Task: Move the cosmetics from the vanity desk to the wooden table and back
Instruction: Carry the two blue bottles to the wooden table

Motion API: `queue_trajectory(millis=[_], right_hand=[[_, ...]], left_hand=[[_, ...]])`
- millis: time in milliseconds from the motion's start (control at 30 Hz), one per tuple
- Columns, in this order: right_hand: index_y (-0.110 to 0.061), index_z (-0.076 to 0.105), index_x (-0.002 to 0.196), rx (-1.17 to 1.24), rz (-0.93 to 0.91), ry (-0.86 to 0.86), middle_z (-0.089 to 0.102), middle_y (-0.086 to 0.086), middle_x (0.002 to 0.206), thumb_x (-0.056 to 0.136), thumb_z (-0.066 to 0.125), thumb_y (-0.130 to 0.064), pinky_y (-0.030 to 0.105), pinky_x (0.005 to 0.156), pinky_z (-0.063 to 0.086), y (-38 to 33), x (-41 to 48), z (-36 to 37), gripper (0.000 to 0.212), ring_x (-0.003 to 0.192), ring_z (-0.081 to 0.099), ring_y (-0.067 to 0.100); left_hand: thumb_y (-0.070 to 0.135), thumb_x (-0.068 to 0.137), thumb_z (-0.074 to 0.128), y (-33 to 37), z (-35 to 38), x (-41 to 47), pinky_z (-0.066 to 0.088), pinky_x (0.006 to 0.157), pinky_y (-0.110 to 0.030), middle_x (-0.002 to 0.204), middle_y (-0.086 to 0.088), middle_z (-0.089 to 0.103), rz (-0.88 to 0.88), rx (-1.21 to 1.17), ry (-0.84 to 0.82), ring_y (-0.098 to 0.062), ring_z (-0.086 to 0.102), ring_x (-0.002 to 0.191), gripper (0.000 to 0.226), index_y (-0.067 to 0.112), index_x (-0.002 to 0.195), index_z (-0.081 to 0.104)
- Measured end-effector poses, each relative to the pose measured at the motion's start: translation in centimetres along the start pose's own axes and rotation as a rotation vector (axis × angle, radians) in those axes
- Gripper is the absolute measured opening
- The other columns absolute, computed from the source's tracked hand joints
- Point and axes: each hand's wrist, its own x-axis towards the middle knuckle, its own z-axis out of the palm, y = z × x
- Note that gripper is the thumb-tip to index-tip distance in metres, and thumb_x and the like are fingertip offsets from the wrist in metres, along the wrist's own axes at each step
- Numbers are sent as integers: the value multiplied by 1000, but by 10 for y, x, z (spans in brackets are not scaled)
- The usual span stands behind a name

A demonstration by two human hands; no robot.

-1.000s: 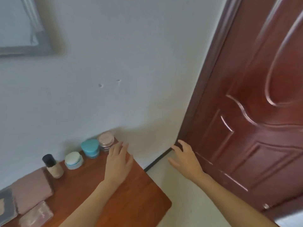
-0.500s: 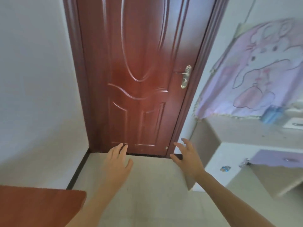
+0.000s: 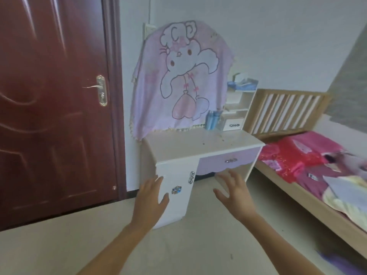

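Ahead of the left grip (image 3: 149, 197) and right grip (image 3: 234, 193) stood the table (image 3: 188, 143). Both were wide, holding nothing. Blue things (image 3: 212, 120) at its back sat nearer the right grip.

Door (image 3: 49, 116): dark red wood, glossy varnish with reflections. Door handle (image 3: 101, 90): shiny metal. Vanity surface (image 3: 198, 143): smooth, white, slight gloss; paint or laminate, cannot tell. Drawer front (image 3: 228, 160): lilac, satin. Drape (image 3: 182, 80) behind it: soft pink printed cloth, fringed edge. Bed frame (image 3: 288, 108): pale wood, matt. Bedding (image 3: 297, 153): pink cloth, crumpled. Floor (image 3: 198, 245): pale, matt.
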Motion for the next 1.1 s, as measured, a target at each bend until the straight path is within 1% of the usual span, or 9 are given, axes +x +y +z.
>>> queue_trajectory(millis=[67, 200, 367, 500, 600, 700, 833, 967, 1100], right_hand=[[-12, 61, 108, -26, 3, 47, 57, 23, 110, 68, 73, -24, 47, 76, 50, 32, 1, -15, 44, 95, 58, 44], [-22, 46, 110, -39, -21, 133, 59, 24, 105, 65, 72, -23, 43, 75, 49, 78, 19, -28, 52, 91, 60, 43], [-25, 43, 112, -10, -11, 131, 57, 23, 111, 68, 65, -28, 43, 79, 49, 108, 57, -16, 49, 96, 58, 41], [-14, 58, 109, -80, 18, 123, 59, 24, 109, 64, 72, -21, 39, 76, 47, 143, 109, -9, 48, 93, 60, 42], [-11, 62, 106, -179, 30, 93, 60, 26, 106, 62, 75, -22, 47, 72, 51, 176, 159, -3, 46, 91, 61, 44], [-7, 63, 112, -169, 98, 112, 55, 27, 116, 66, 80, -13, 50, 83, 47, 206, 205, 9, 50, 103, 55, 45], [-9, 56, 123, -108, 207, 62, 47, 21, 127, 76, 72, -17, 43, 96, 39, 234, 232, 33, 50, 120, 43, 37], [-8, 55, 123, -61, 294, 7, 49, 18, 122, 75, 71, -14, 44, 97, 42, 275, 240, 54, 51, 115, 46, 36], [-15, 46, 132, -65, 401, -33, 38, 12, 135, 81, 66, -16, 30, 99, 33, 327, 270, 53, 55, 126, 34, 26]], left_hand=[[43, 77, 34, 26, 24, 19, 44, 94, -44, 120, -15, 58, 6, -20, -31, -22, 40, 112, 63, 2, 119, 56], [47, 77, 34, 55, 55, 61, 34, 103, -38, 133, -11, 48, -9, -67, -35, -30, 37, 125, 68, 4, 128, 47], [13, 87, 58, 52, 89, 118, 30, 101, -33, 133, -13, 47, 9, -98, 1, -31, 33, 126, 45, 3, 129, 46], [8, 84, 60, 34, 120, 180, 35, 99, -41, 131, -13, 48, -9, -113, 29, -33, 34, 124, 46, 3, 128, 47], [8, 83, 62, 21, 146, 235, 34, 99, -43, 129, -16, 50, -11, -108, 31, -36, 36, 122, 46, 1, 126, 48], [7, 83, 62, 13, 170, 288, 35, 99, -45, 129, -17, 50, -6, -122, 12, -37, 37, 121, 46, 0, 126, 48], [5, 81, 64, 4, 210, 333, 37, 97, -46, 126, -19, 52, -15, -128, -38, -39, 40, 118, 46, -2, 124, 50], [9, 83, 62, -1, 254, 353, 36, 99, -44, 128, -17, 51, -24, -111, -117, -37, 38, 121, 46, 0, 126, 49], [9, 84, 61, 11, 298, 388, 34, 100, -41, 130, -16, 50, -39, -99, -164, -35, 37, 122, 46, 1, 127, 48]])
